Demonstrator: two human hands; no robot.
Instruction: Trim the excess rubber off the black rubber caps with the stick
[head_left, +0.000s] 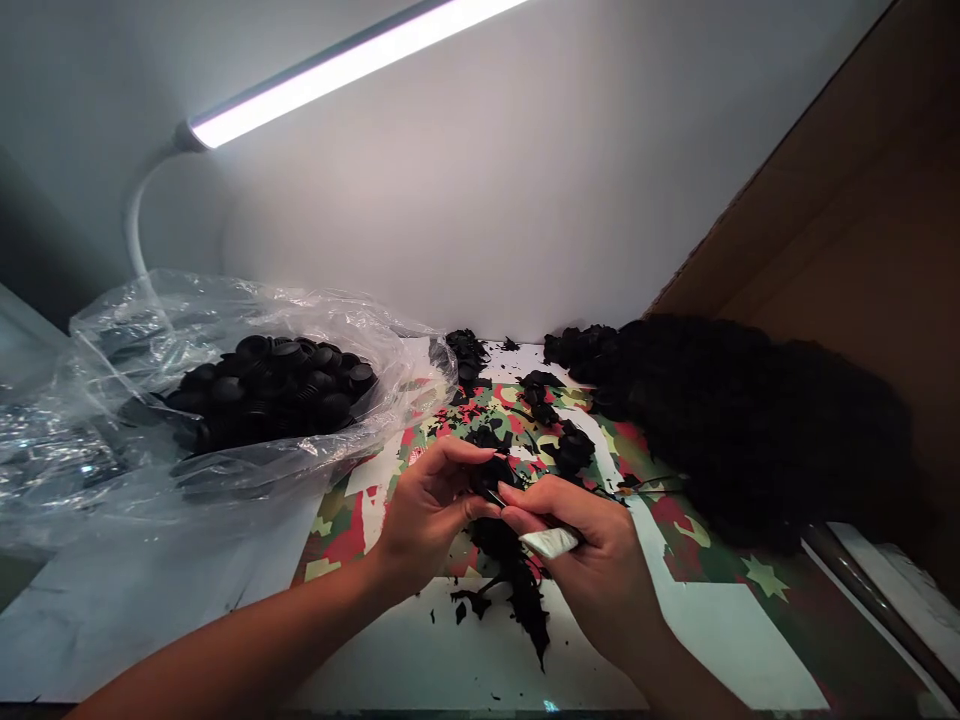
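Note:
My left hand (420, 510) pinches a small round black rubber piece (489, 476) between thumb and fingers, above the middle of the work surface. My right hand (604, 545) is closed around a slim tool with a white wrapped handle (551, 542). Its thin tip meets the black piece close to my left thumb; the kind of tip is too small to make out. Black rubber scraps (521, 585) lie under and in front of both hands, on a camouflage-patterned sheet (341, 525).
At left, an open clear plastic bag (105, 325) holds many ribbed black rubber caps (277, 385). A large heap of black scraps (735, 420) leans against cardboard (885, 210) at right. Smaller scrap clumps (574, 447) lie behind my hands. A lit tube lamp (337, 85) hangs above.

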